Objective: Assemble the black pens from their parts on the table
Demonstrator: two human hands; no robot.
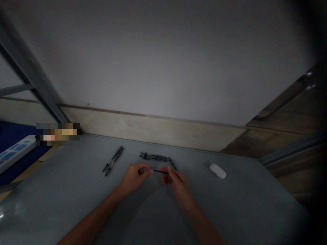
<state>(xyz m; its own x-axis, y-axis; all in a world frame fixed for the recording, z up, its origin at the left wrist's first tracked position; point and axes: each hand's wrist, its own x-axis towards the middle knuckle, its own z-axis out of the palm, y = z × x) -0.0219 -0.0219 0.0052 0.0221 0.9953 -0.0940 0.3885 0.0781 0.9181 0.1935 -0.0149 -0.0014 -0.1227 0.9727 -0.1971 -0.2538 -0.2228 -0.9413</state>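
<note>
Between my two hands is a thin dark pen (160, 172), held roughly level above the grey table. My left hand (135, 176) pinches its left end between thumb and fingertips. The fingers of my right hand (176, 180) are closed around the other end, hiding part of it. Just beyond the hands lies a group of dark pens (154, 157), side by side. One more dark pen (173, 163) slants down from that group, close behind my right hand. To the left, a few other pens (113, 160) lie diagonally together.
A small white rounded object (217, 170) lies on the grey table (245, 200) to the right. Along the far edge runs a pale wall (153, 127). A white power strip (16, 153) is at the far left, beside a blurred patch. A metal post (38, 75) stands at the left.
</note>
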